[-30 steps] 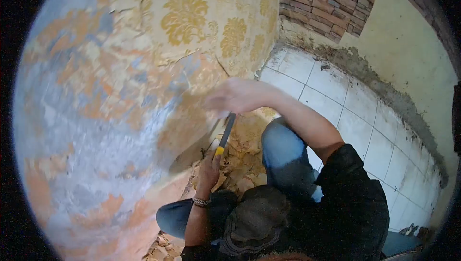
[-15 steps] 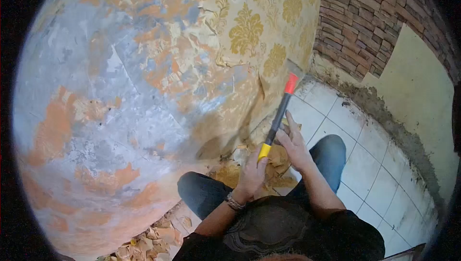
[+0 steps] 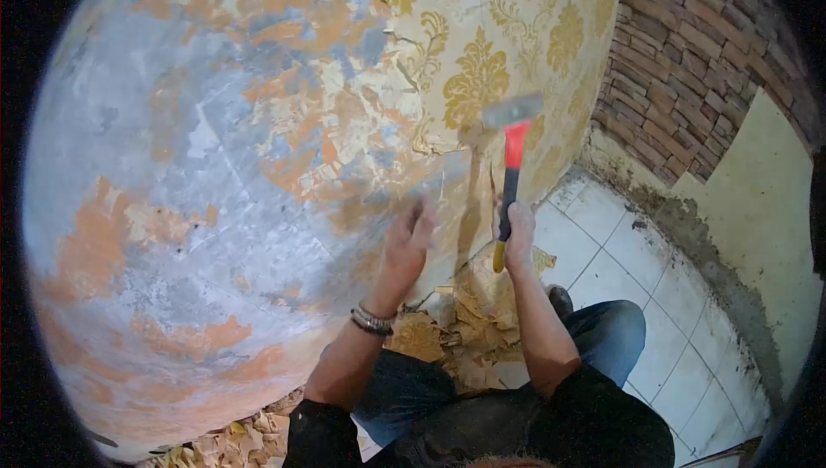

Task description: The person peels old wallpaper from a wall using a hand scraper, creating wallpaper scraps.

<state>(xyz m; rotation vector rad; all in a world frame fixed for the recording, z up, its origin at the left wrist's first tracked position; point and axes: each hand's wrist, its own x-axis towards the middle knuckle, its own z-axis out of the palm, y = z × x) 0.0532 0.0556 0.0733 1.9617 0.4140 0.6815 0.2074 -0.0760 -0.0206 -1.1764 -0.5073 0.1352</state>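
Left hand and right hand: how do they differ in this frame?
The right hand is closed around the handle of the scraper, while the left hand appears empty, fingers loosely bent. The left hand has bracelet-like bands at its wrist; the right hand has none. Both hands are ungloved.

The grey tool head (image 3: 514,111) is blurred; the top edge crops the patterned wallpaper (image 3: 477,76).

person wears a black top (image 3: 538,425) with loose sleeves (image 3: 594,408) ending near the elbows, blue denim trousers (image 3: 621,330) lighter and faded over the right knee, what looks like dark footwear (image 3: 560,300), partly hidden, and, around the left wrist, a silvery bracelet (image 3: 373,318) next to a darker band (image 3: 371,328).
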